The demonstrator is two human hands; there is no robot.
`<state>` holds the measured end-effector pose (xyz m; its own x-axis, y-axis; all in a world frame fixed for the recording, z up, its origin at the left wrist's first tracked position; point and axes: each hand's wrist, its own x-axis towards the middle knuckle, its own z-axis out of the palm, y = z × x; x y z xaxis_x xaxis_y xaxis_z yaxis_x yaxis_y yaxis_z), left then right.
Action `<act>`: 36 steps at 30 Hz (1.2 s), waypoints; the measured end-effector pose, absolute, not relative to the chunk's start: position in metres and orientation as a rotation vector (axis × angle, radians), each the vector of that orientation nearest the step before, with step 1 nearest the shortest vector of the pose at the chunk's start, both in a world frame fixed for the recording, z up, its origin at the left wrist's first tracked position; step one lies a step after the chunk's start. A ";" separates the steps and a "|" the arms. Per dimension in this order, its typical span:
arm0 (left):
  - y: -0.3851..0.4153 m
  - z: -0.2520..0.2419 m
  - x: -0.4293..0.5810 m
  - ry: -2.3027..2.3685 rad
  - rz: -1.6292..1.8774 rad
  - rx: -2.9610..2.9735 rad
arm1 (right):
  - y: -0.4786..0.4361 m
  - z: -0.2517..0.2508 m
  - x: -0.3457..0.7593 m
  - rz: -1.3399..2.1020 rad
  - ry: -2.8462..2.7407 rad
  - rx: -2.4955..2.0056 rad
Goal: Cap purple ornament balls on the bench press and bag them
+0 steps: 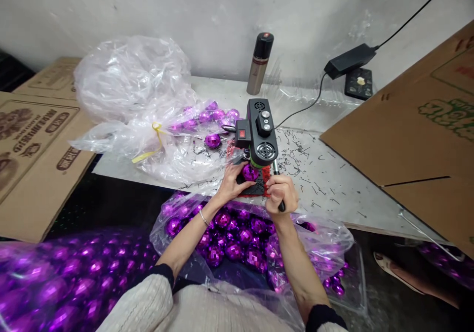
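A shiny purple faceted ball ornament (250,172) sits beneath the head of a black bench press machine (262,132). Thumb and fingers of my left hand (232,180) are curved around the ball's left side, gripping it on the dark base. My right hand (282,192) is wrapped around the black-handled lever (282,206) on the machine's right side. Another purple ball (212,141) lies left of the machine. In front of me, below the table edge, an open clear plastic bag (163,233) holds several more purple balls (234,249).
Small dark pins (303,159) litter the white table (333,193). A spray can (260,64) stands at the back. A black power adapter (350,61) rests against the wall. Cardboard boxes (414,124) flank both sides. A large clear bag (133,80) sits left, tied with yellow ribbon (157,137).
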<state>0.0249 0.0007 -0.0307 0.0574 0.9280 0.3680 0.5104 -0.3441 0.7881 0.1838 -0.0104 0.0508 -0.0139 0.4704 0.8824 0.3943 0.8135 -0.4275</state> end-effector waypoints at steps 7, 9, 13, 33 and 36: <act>0.001 -0.032 0.026 1.464 1.198 1.876 | -0.009 0.044 0.178 0.057 -1.569 -0.690; 0.001 -0.032 0.026 1.470 1.189 1.869 | -0.008 0.042 0.177 0.047 -1.552 -0.685; 0.002 -0.032 0.026 1.448 1.213 1.881 | -0.006 0.039 0.179 0.043 -1.572 -0.681; -0.064 -0.024 0.019 1.346 1.180 2.138 | -0.012 0.099 0.181 0.192 -1.611 -0.762; -0.059 -0.015 0.002 1.430 1.258 2.152 | -0.013 0.090 0.181 0.156 -1.612 -0.752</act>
<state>0.0023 -0.0592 -0.0147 0.1368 0.8478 0.5124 0.6161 -0.4778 0.6262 0.1807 -0.0131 0.0904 0.0019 0.5465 0.8375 0.3761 0.7756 -0.5070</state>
